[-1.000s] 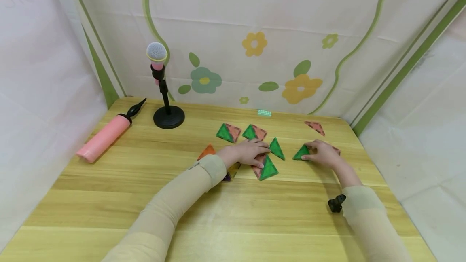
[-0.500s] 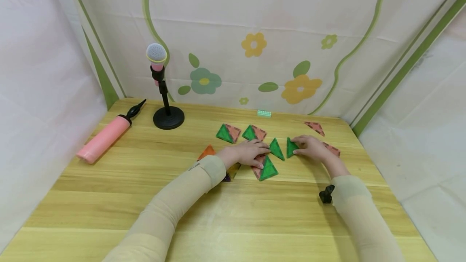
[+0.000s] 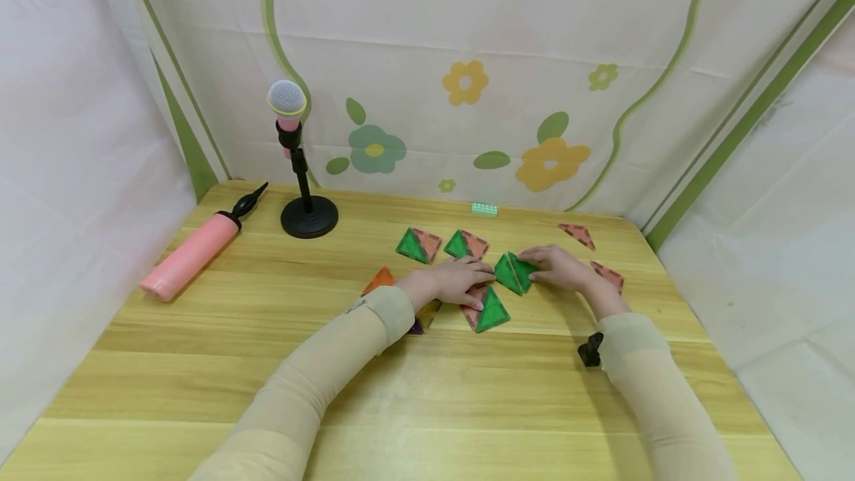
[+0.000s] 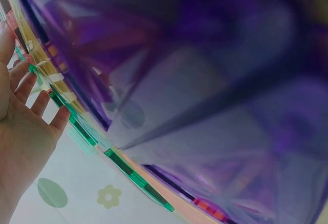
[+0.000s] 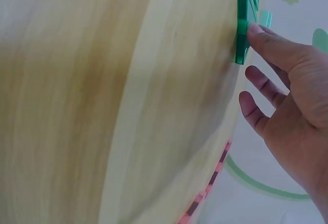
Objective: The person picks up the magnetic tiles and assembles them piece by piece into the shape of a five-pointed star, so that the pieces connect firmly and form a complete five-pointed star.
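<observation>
At the table's centre-right, my right hand (image 3: 559, 267) pinches a green triangular magnetic tile (image 3: 525, 272) between thumb and fingers. Its long side lies along another green triangular tile (image 3: 505, 273), making a square. In the right wrist view the thumb presses the green tile's (image 5: 242, 37) edge, while other fingers stay loosely bent. My left hand (image 3: 457, 280) rests palm down over the tiles, fingertips at the left corner of that square. A pink triangle (image 3: 470, 312) shows partly under its thumb, joined to a green triangle (image 3: 493, 310). Purple tiles (image 4: 205, 80) loom close in the left wrist view.
Two green-and-pink squares (image 3: 419, 245) lie behind my left hand. Orange (image 3: 381, 279) and yellow tiles (image 3: 428, 313) show around my left wrist. Loose pink triangles (image 3: 578, 234) lie right. A microphone stand (image 3: 309, 215), pink hand pump (image 3: 194, 254) and small mint block (image 3: 484, 208) sit farther off.
My right hand has carried the green triangle leftward, turning it upright and bringing it against the other green triangle. My left hand has stayed in place.
</observation>
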Motion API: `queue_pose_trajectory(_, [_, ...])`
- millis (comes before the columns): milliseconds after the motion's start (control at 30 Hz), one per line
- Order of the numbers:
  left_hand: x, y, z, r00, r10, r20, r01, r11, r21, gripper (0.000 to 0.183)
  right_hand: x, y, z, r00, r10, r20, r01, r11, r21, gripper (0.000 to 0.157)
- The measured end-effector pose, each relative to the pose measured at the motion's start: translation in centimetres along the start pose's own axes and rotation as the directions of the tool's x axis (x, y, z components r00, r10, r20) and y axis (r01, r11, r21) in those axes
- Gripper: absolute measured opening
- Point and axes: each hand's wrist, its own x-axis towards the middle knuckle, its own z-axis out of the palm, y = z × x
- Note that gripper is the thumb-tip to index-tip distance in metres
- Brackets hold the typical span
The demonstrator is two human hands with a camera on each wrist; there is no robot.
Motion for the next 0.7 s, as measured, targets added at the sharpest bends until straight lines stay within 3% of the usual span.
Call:
queue_pose_trajectory(267, [0.0, -0.1, 0.0, 1.0, 0.003, -0.006, -0.003, 1.0, 0.006, 0.068, 0.2, -0.6, 0.0, 1.0, 0.01, 0.01, -0.01, 1.0, 0.01, 0.046])
queue_pose_trajectory(467, [-0.1, -0.1, 0.0, 1.0, 0.013, -0.011, -0.012, 1.0, 0.005, 0.068, 0.1, 0.2, 0.2, 0.999, 0.033, -0.036, -0.031, 0.998, 0.053, 0.045])
queue_pose_trajectory(700, [-0.2, 0.0, 0.1, 1.0, 0.012, -0.014, -0.012, 1.0, 0.005, 0.067, -0.9, 2.2, -0.2, 0.984, 0.16, -0.081, -0.154, 0.985, 0.083, 0.052])
